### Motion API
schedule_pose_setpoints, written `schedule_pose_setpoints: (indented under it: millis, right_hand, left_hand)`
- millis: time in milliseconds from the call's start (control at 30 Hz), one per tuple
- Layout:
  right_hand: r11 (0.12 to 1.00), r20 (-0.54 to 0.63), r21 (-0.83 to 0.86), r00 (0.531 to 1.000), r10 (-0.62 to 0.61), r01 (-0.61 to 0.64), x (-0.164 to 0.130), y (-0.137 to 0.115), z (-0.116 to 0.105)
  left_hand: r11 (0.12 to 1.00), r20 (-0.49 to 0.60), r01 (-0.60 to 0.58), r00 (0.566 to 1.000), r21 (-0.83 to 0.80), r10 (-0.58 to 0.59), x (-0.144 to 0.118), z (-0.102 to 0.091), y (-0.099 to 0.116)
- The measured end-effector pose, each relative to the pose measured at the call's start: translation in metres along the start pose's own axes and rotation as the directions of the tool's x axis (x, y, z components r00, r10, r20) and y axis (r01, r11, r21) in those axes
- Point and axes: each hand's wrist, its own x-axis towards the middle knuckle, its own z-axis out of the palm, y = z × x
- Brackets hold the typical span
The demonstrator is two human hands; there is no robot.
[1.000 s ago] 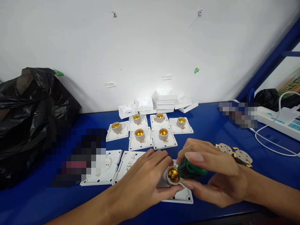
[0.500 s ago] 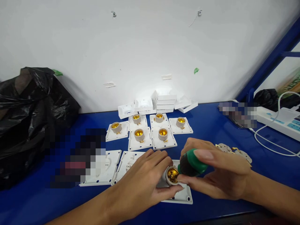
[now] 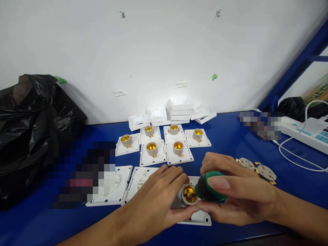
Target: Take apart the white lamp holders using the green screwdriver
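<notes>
My right hand [image 3: 238,191] is wrapped round the green and black handle of a screwdriver [image 3: 211,186]; its tip does not show clearly. Just left of the handle is a round lamp socket [image 3: 189,194] with a brass-coloured inside, on a white square plate [image 3: 200,218]. My left hand [image 3: 164,194] lies over that plate, thumb and fingers closed around the socket. Two more white plates [image 3: 120,184] lie to the left, one partly under my left hand and forearm. Round beige discs with brass tabs [image 3: 256,167] sit beyond my right hand.
Several plates with sockets [image 3: 178,147] stand in the middle of the blue table [image 3: 225,136]. White square boxes [image 3: 180,109] are stacked by the wall. A black plastic bag [image 3: 38,126] bulks at left; a power strip [image 3: 302,133] and white cable lie at right.
My right hand and the screwdriver handle have shifted slightly down and tipped further over. More of the socket's inside and of the beige discs now shows. My left hand keeps its hold.
</notes>
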Motion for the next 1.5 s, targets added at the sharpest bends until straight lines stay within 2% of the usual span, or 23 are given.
schedule_pose_setpoints:
  millis: [133,367,567,700,867,1000,1100,1267,1500]
  right_hand:
    - [1.000,0.046,-0.016,0.999,0.000,0.001,0.0001,-0.0002,-0.0024]
    - [0.998,-0.078,0.012,0.995,-0.056,0.058,0.0032,0.0023,0.0007]
    - [0.996,0.016,-0.026,0.996,-0.084,0.084,0.0066,0.0006,-0.0033]
    - [0.998,-0.040,0.013,0.998,-0.053,0.054,0.0050,0.0035,-0.0029]
    - [0.988,-0.042,0.140,0.997,0.067,-0.060,0.0037,0.0007,-0.0021]
    - [0.972,0.034,0.219,0.996,0.082,-0.088,0.0047,-0.0036,-0.0044]
    - [0.976,0.067,0.195,0.994,0.090,-0.101,0.0049,-0.0022,-0.0053]
    - [0.987,-0.023,0.142,0.996,0.084,-0.080,0.0053,0.0013,-0.0029]
    - [0.966,-0.050,0.228,0.989,0.138,-0.124,-0.0002,0.0041,0.0005]
  left_hand:
    - [1.000,-0.014,0.007,1.000,-0.014,-0.007,0.0001,-0.0003,0.0007]
    - [1.000,0.048,0.018,0.999,-0.012,-0.017,-0.0014,0.0005,-0.0011]
    - [1.000,0.044,0.012,0.999,0.010,-0.012,-0.0011,-0.0008,-0.0006]
    - [0.999,0.021,-0.015,1.000,0.035,0.014,-0.0023,0.0003,-0.0010]
    - [1.000,0.004,-0.018,1.000,0.024,0.018,-0.0027,0.0000,0.0006]
    - [0.999,-0.017,-0.053,0.998,0.009,0.053,-0.0026,0.0013,-0.0008]
    - [0.999,-0.026,-0.044,0.999,0.012,0.044,-0.0030,0.0025,-0.0016]
    - [0.999,-0.007,-0.036,0.999,0.029,0.037,-0.0026,0.0031,-0.0020]
    - [1.000,0.011,-0.014,1.000,0.027,0.014,-0.0022,0.0026,-0.0022]
